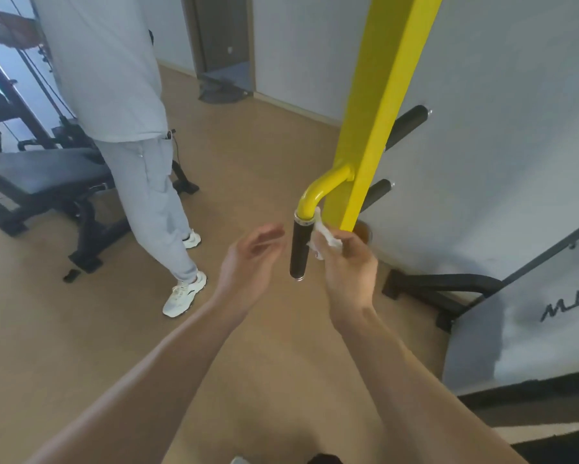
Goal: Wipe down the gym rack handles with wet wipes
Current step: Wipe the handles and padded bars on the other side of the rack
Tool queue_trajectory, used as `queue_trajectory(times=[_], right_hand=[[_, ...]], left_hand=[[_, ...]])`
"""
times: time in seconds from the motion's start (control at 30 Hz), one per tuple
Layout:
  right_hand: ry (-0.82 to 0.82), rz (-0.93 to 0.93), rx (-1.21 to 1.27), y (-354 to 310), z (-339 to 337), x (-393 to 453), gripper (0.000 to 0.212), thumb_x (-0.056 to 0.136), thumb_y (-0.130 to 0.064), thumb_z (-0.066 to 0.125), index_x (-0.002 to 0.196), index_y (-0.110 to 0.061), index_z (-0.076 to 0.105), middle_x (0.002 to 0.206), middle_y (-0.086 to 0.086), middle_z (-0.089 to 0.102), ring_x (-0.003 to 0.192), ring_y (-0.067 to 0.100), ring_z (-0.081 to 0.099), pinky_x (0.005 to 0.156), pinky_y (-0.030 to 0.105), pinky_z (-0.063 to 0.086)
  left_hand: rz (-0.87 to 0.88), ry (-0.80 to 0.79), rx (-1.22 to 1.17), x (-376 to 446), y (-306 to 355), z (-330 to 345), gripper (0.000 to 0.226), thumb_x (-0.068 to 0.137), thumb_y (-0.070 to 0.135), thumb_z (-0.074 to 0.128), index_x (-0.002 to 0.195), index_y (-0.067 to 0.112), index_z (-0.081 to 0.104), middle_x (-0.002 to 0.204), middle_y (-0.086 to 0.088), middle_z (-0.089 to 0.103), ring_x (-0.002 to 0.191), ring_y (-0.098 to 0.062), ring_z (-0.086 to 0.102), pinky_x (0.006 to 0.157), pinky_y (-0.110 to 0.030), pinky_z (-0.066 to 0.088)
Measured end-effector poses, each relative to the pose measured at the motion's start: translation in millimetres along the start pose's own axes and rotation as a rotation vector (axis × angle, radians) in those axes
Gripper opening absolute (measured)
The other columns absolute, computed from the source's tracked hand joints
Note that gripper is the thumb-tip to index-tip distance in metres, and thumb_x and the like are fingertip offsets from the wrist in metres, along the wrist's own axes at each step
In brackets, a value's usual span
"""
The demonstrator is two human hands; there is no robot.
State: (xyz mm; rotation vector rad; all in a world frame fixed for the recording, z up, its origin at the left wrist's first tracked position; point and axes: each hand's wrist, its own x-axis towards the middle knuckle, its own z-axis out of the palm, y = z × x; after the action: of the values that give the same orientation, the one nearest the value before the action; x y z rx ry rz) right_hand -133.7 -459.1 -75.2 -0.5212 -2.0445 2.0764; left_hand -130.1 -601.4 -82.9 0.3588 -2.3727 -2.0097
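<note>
Soft daylight, a bit blurry

The room is bright but gentle, with cool light coming from the window at the far left. Shadows on the floor are faint. The whole picture looks a little fuzzy. Straight lines bend near the edges, like the yellow post. Nothing shines hard.

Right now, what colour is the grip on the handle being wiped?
Black, on the handle grip, below a yellow bend; head view.
</note>
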Motion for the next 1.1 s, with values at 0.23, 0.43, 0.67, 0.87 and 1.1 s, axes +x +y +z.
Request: queue_trajectory(times=[0.23, 0.43, 0.67, 0.87, 1.1], right_hand=[[-0.139, -0.161, -0.002, 33.0, 6.3, 19.7, 0.024, 0.087, -0.025, 0.074, 0.11, -0.026, 0.069, 0.106, -0.012, 0.072, 0.102, 0.006, 0.067, 0.082, 0.022, 0.053], [-0.325, -0.241, -0.189, 43.2, 17.0, 49.1, 0.035, 0.085, -0.055, 0.062, 0.111, -0.032, 0.067, 0.085, -0.003, 0.074, 0.082, 0.018, 0.068, 0.071, 0.03, 0.054], [-0.309, -0.404, -0.272, 57.9, 22.6, 56.1, 0.027, 0.09, -0.05, 0.057, 0.113, -0.035, 0.061, 0.091, -0.009, 0.067, 0.078, 0.02, 0.066, 0.064, 0.032, 0.053], [-0.282, -0.471, -0.47, 79.7, 26.2, 55.9, 0.022, 0.096, -0.045, 0.055, 0.109, -0.029, 0.062, 0.091, -0.013, 0.064, 0.088, 0.018, 0.063, 0.071, 0.036, 0.052], [-0.321, -0.481, -0.584, 91.9, 37.4, 56.8, 0.034, 0.1, -0.046, 0.042, 0.108, -0.015, 0.054, 0.095, 0.0, 0.062, 0.092, 0.028, 0.057, 0.078, 0.036, 0.043]], left_hand=[[0.078, -0.046, -0.025, 13.4, 3.5, 9.6, 0.018, 0.094, 0.032, 0.062, 0.102, 0.038, 0.076, 0.104, 0.01, 0.077, 0.103, -0.022, 0.07, 0.102, -0.055, 0.049], [0.09, 0.103, 0.021, 12.3, 12.0, 16.0, 0.013, 0.096, 0.036, 0.063, 0.094, 0.031, 0.075, 0.085, 0.014, 0.072, 0.08, -0.007, 0.063, 0.076, -0.031, 0.045], [0.263, 0.088, 0.264, 22.5, 46.3, 17.7, 0.028, 0.087, 0.04, 0.075, 0.114, 0.038, 0.073, 0.107, 0.023, 0.073, 0.103, 0.017, 0.059, 0.091, -0.007, 0.042], [0.193, 0.012, 0.392, 45.0, 67.7, 5.7, 0.019, 0.08, 0.044, 0.08, 0.099, 0.039, 0.079, 0.084, 0.016, 0.076, 0.079, -0.011, 0.064, 0.067, -0.021, 0.051], [0.259, -0.095, 0.438, 53.7, 72.4, -2.1, 0.008, 0.083, 0.038, 0.079, 0.088, 0.032, 0.081, 0.053, 0.012, 0.059, 0.048, -0.006, 0.04, 0.048, -0.013, 0.03]])
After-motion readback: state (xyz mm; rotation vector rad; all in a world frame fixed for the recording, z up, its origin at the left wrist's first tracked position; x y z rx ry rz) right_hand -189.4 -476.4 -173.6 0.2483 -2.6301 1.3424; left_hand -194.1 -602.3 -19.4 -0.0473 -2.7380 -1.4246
